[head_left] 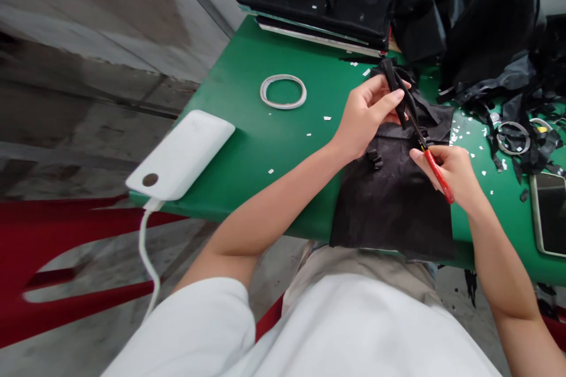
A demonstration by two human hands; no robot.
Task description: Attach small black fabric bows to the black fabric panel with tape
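The right hand grips red-handled scissors pointing forward-left toward the black strap the left hand pinches.

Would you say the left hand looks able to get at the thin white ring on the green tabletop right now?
Probably yes: between the left hand and the thin white ring, only small white scraps lie on the green tabletop. The hand would likely need to release the black fabric strip first.
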